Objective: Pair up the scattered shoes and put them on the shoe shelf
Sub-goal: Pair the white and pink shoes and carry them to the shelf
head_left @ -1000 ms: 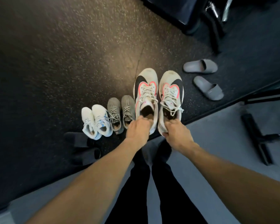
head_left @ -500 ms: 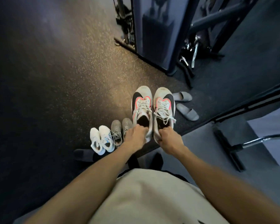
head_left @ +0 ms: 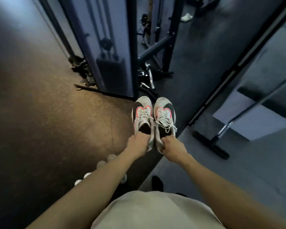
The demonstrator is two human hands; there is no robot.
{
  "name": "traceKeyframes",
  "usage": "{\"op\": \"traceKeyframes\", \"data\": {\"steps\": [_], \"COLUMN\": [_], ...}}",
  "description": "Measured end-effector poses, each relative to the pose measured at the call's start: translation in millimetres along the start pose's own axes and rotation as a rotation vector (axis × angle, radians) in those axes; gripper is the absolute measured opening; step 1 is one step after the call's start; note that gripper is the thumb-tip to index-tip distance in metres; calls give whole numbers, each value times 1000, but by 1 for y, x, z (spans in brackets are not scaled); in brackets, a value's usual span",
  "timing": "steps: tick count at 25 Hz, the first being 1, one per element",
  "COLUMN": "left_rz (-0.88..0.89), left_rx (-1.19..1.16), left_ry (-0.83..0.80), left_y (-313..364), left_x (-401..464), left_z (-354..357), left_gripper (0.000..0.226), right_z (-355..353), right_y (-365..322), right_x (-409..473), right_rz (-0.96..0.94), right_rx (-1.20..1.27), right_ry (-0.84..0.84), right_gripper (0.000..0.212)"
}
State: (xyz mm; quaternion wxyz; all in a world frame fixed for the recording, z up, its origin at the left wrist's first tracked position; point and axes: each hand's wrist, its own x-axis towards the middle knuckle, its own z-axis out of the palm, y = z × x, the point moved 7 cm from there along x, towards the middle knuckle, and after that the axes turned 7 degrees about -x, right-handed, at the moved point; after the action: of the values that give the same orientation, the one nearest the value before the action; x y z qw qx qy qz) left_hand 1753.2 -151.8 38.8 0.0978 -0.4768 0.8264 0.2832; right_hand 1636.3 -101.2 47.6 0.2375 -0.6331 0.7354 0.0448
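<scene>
Head view. The left hand (head_left: 139,142) is closed on the heel collar of the left sneaker (head_left: 143,116), and the right hand (head_left: 172,148) is closed on the heel collar of the right sneaker (head_left: 164,116). The two sneakers form a matched pair: white uppers, black side panels, pink trim around the lacing, white laces. They are held side by side, nearly touching, toes pointing away from the person, in front of the speckled rubber floor (head_left: 56,121); whether the soles rest on the floor cannot be told. Each shoe opening is dark, and nothing can be made out inside either. Both forearms extend from the lower frame over a pale shirt (head_left: 155,212). Beneath the left forearm, the toes of small pale shoes (head_left: 102,164) show on the floor, mostly covered by the arm. A weight machine (head_left: 106,55) with a dark frame stands beyond the sneakers, and a barbell (head_left: 238,119) lies at the right on lighter grey flooring. No shoe shelf appears in this view.

Change from the earlier frames: the camera has tilted upward, so the machine fills the upper frame. The grey slides seen beside the sneakers half a second ago are out of sight. The small white and grey pairs, earlier fully visible at the left, are now largely hidden by the left forearm. Both hands keep the same grip.
</scene>
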Motion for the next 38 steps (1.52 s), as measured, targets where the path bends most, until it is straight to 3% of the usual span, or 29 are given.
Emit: {"op": "traceKeyframes", "data": {"steps": [12, 15, 22, 27, 31, 38], "left_rz": [609, 727, 832, 871, 894, 914], "left_rx": [285, 339, 372, 389, 417, 426], "left_ry": [-200, -242, -325, -337, -330, -343], "left_y": [197, 265, 436, 566, 654, 822], "left_x": [-12, -23, -41, -43, -17, 82], "left_z": [85, 117, 206, 255, 278, 323], "left_gripper": [15, 10, 6, 6, 6, 6], "right_z": [31, 40, 58, 49, 33, -4], "right_y": [141, 190, 335, 452, 540, 729], "right_x": [-176, -225, -339, -405, -425, -421], "right_rz": [641, 753, 912, 958, 962, 1009], "right_rx": [297, 364, 444, 468, 474, 492], "right_ry": [140, 176, 239, 271, 301, 341], "right_gripper": [6, 14, 32, 29, 15, 25]}}
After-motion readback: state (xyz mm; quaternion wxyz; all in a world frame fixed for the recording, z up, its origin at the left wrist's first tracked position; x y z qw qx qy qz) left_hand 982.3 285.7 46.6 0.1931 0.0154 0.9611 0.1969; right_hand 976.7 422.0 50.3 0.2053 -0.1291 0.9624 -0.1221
